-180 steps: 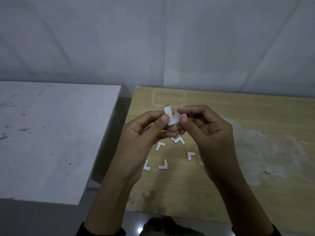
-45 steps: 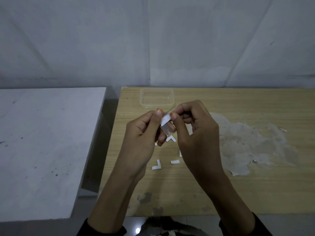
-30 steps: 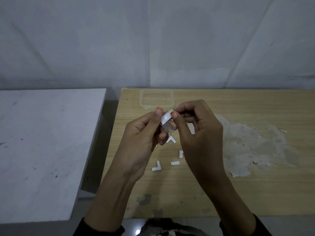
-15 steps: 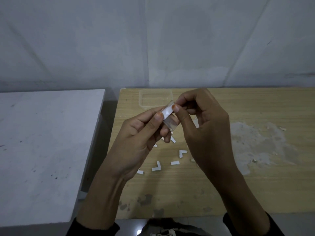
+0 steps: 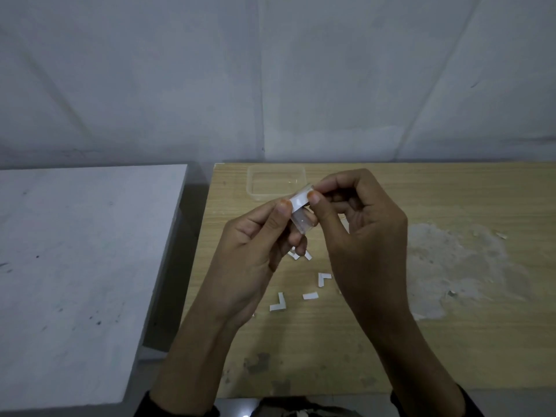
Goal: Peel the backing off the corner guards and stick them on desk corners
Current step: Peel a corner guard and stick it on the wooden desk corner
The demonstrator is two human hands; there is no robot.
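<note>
Clear plastic corner guard [image 5: 302, 223] sat pinched by thumb and fingers of the left hand [image 5: 255, 251], above the wooden desk [image 5: 451, 341]. At its three o'clock the right hand [image 5: 361, 236] pinched the white backing strip [image 5: 299, 200], partly lifted off the guard. White L-shaped scraps [image 5: 278, 303] lay on the desk at the guard's six o'clock. A clear tub [image 5: 275, 180] stood at twelve and a white table [image 5: 75, 266] at nine.

No readable text, labels, brands, numbers or signs anywhere in view.
</note>
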